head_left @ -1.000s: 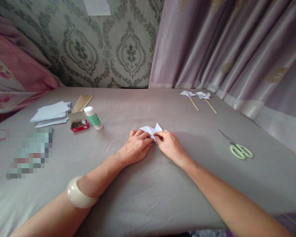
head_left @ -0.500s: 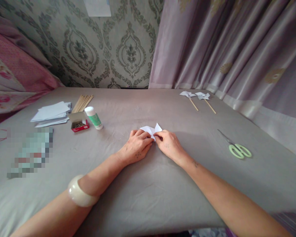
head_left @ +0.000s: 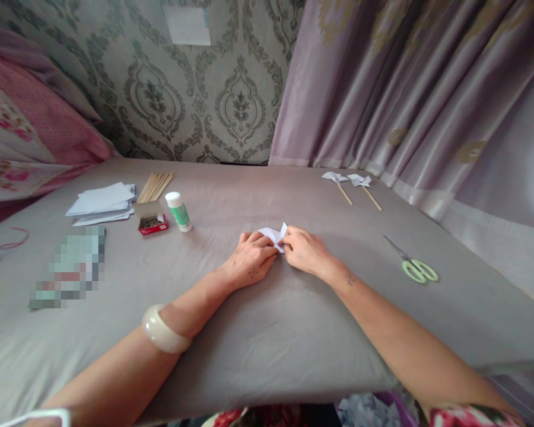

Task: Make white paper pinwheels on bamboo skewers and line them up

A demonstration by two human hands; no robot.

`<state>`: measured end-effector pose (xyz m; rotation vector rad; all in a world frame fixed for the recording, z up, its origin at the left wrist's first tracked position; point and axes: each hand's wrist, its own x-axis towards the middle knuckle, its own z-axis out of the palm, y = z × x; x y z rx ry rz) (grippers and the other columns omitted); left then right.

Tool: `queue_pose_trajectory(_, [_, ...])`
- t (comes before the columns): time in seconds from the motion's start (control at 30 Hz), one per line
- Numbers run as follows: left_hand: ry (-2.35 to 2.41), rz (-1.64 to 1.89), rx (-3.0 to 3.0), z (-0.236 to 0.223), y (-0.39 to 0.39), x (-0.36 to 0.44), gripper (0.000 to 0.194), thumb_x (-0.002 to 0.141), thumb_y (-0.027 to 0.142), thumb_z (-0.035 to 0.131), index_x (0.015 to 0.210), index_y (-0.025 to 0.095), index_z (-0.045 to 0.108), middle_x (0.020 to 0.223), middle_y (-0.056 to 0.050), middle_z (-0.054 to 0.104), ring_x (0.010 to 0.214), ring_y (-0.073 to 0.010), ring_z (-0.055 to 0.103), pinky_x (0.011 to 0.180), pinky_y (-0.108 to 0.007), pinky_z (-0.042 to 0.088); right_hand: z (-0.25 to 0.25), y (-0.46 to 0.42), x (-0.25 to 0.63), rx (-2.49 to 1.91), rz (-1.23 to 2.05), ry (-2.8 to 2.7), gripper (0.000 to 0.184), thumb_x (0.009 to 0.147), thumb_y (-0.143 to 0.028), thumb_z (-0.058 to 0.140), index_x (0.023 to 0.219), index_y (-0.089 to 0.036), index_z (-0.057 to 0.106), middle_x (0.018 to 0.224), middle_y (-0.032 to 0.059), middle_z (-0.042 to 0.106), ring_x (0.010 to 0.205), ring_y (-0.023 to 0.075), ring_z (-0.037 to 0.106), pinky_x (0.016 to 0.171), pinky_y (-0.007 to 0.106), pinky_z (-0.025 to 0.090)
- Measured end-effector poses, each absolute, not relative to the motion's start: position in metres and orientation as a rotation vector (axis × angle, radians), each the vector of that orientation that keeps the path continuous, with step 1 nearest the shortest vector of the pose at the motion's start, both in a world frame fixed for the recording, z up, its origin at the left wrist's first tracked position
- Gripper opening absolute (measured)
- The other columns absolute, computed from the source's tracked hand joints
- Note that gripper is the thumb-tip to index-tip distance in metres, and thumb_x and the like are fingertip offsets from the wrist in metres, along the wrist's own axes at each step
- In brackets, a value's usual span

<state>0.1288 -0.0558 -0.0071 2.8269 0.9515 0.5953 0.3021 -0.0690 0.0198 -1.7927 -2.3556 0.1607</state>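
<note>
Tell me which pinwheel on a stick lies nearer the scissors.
The right pinwheel: its stick ends close to the scissors; the left pinwheel lies farther away.

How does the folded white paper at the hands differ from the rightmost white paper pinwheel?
The folded white paper is touched by the left hand and right hand; the white paper pinwheel lies apart from them. The pinwheel has a slim wooden stick; the folded paper shows none. Both are white with pointed corners.
</note>
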Motion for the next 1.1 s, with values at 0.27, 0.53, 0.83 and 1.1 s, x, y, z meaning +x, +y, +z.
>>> queue_pose_trajectory(0.27, [1.363, 0.938, 2.478, -0.002, -0.049, 0.123, 0.026, 0.09, 0.025, 0.045, 0.091, 0.021, 0.07, 0.094, -0.006, 0.069, 0.092, -0.021, 0.055, 0.082, -0.038, 0.035, 0.041, -0.041, 0.293, -1.89, 0.243, -2.541, 0.017, 0.076, -0.023, 0.056, 0.077, -0.022, 0.074, 0.09, 0.0103, 0.073, 0.086, 0.0236, 0.066, 0.066, 0.026, 0.041])
queue_pose_trajectory(0.53, [1.465, 0.978, 2.331, 0.001, -0.042, 0.116, 0.027, 0.088, 0.028, 0.045, 0.088, 0.02, 0.07, 0.093, -0.007, 0.071, 0.092, -0.0233, 0.057, 0.08, -0.039, 0.035, 0.04, -0.037, 0.291, -1.966, 0.402, -2.393, 0.019, 0.066, -0.015, 0.058, 0.074, -0.018, 0.076, 0.076, 0.0088, 0.074, 0.075, 0.0218, 0.067, 0.061, 0.024, 0.042])
queue_pose_trajectory(0.83, [1.471, 1.013, 2.248, 0.006, -0.043, 0.112, 0.025, 0.087, 0.026, 0.046, 0.087, 0.021, 0.071, 0.096, -0.007, 0.072, 0.098, -0.0255, 0.058, 0.084, -0.041, 0.038, 0.033, -0.043, 0.312, -1.954, 0.394, -2.168, 0.039, 0.076, -0.012, 0.047, 0.103, -0.02, 0.074, 0.104, 0.0024, 0.073, 0.094, 0.0153, 0.065, 0.078, 0.018, 0.045])
queue_pose_trajectory(1.1, [1.547, 0.985, 2.208, 0.006, -0.042, 0.113, 0.025, 0.086, 0.026, 0.047, 0.088, 0.021, 0.072, 0.097, -0.006, 0.072, 0.098, -0.0254, 0.058, 0.086, -0.041, 0.039, 0.025, -0.067, 0.306, -1.847, 0.089, -2.36, 0.038, 0.08, -0.011, 0.046, 0.105, -0.022, 0.073, 0.108, 0.0063, 0.065, 0.102, 0.0185, 0.059, 0.085, 0.024, 0.043])
